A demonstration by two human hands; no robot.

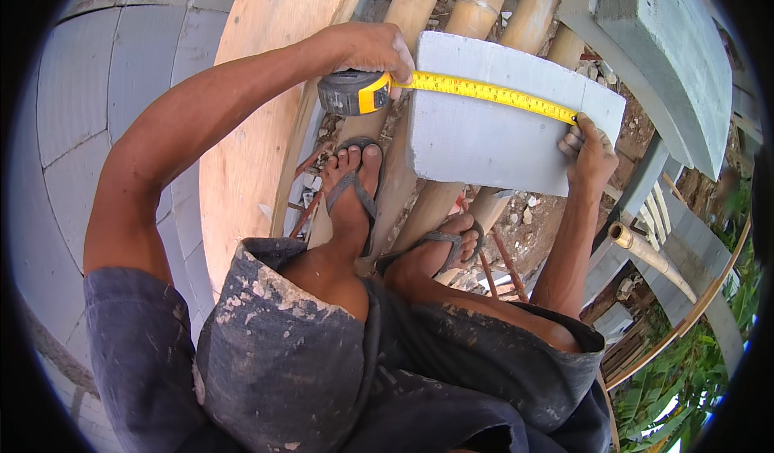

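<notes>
My left hand (379,54) grips a black and yellow tape measure (339,94) at the left end of a pale grey block (492,142). The yellow blade (484,90) stretches across the block's top, sloping down to the right. My right hand (590,150) holds the blade's end near the block's right edge, fingers curled against the block. The block lies across bamboo poles (427,211), just beyond my feet in dark flip-flops (363,195), which rest on the poles.
A plywood board (242,130) runs along my left, beside a grey block wall (76,90). More grey blocks (653,50) stand at upper right. A loose bamboo pole (657,259), rusty bars (504,263), rubble and green leaves (673,392) lie to the right and below.
</notes>
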